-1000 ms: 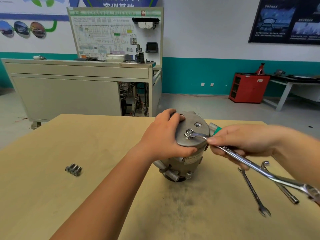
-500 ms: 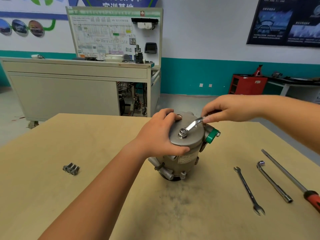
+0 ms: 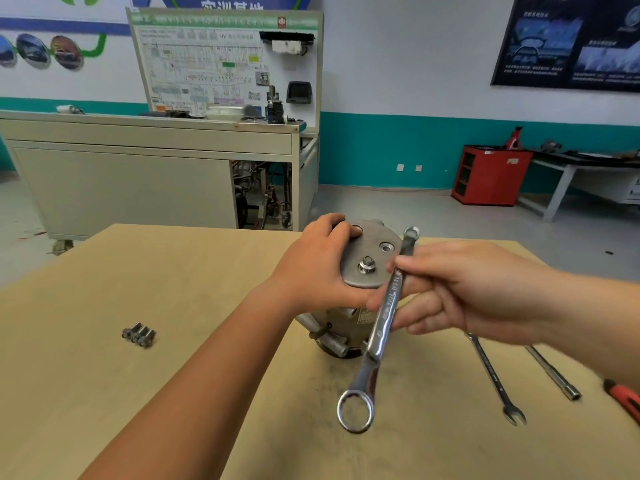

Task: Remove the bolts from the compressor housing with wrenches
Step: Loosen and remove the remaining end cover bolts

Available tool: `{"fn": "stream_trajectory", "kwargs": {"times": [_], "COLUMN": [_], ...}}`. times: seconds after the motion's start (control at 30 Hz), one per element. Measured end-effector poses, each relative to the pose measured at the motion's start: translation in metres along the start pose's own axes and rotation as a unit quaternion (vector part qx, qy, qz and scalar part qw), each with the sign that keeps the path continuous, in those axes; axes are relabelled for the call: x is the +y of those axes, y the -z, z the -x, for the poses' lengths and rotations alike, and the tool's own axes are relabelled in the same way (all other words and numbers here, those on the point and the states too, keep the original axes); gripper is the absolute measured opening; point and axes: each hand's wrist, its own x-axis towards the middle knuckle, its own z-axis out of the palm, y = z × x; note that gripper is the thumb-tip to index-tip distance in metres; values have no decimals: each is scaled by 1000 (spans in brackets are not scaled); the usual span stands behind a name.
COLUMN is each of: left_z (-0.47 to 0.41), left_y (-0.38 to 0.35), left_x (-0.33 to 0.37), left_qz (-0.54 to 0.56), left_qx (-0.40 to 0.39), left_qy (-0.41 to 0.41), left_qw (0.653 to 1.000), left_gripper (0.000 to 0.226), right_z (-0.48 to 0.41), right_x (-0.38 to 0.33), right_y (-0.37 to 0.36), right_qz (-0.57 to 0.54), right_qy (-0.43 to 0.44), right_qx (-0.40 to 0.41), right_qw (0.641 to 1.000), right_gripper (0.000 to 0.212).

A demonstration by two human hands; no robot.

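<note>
A pale wooden tabletop [image 3: 173, 393] fills the foreground, a red tool handle [image 3: 623, 398] lying at its right edge, while beyond stand a beige metal training bench [image 3: 121, 192] with a white wiring-diagram board [image 3: 207, 60] and a red open-shelved cabinet [image 3: 491, 174].

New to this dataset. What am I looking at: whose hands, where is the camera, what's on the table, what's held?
There is no robot here. One camera is worn on a person's head and looks forward and down at their bare hands. The left hand grips the top of the compressor housing, which stands upright on the wooden table. The right hand holds a ring wrench in front of the housing, not on the bolt in the top plate. On the left of the table lie a few loose bolts. On the right lie an open-end wrench, a socket wrench and a red-handled tool, partly out of frame.
</note>
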Motion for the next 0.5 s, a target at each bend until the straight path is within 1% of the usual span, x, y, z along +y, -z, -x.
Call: {"fn": "stream_trajectory", "kwargs": {"times": [0.07,0.13,0.2,0.4,0.5], "left_z": [-1,-1,-1,-1,-1], "left_y": [1,0,0,0,1], "left_x": [1,1,0,0,1], "left_qz": [5,2,-1,-4,-3], "left_qx": [-3,1,4,13,13], "left_qy": [0,-2,-5,-7,-10], "left_qw": [1000,1000,1000,1000,1000], "left_gripper": [94,98,101,99,102], "right_z": [-1,-5,-8,-17,-20], "right_x": [6,9,11,15,14], "right_y": [-10,-16,-20,-24,-20], "right_qz": [-49,-65,-67,-80,-51], "right_qy": [2,1,-4,-12,-13], "right_qx": [2,1,-2,-11,-21], "right_qw": [999,998,998,997,998], "right_gripper": [17,20,22,23,24]}}
